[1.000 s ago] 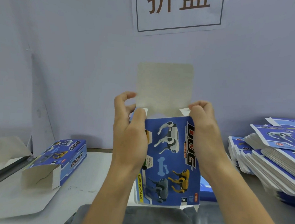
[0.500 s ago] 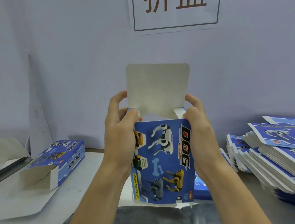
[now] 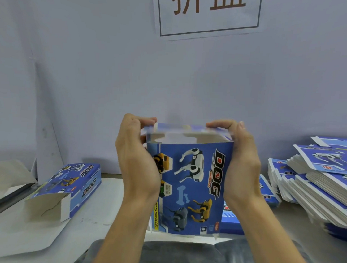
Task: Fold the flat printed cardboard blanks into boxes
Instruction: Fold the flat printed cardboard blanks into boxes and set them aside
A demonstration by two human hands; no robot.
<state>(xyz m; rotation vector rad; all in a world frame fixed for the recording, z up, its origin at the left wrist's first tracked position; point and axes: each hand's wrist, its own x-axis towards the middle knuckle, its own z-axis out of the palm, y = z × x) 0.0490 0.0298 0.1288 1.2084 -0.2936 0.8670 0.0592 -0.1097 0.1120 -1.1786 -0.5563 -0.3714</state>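
While held upright above the counter (image 3: 105, 208), blue printed box (image 3: 188, 189): left hand (image 3: 135, 155) and right hand (image 3: 240, 164) each grip a side, fingers curled over the top flap (image 3: 188, 129), which is bent down over the opening, motion-blurred. Finished box (image 3: 70, 186): lying on its side, left, end flap open. Stack of flat blanks (image 3: 321, 183): right. Paper sign (image 3: 207, 13): on the wall.

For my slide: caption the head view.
Both hands, left and right, fold the blue box top flap down.
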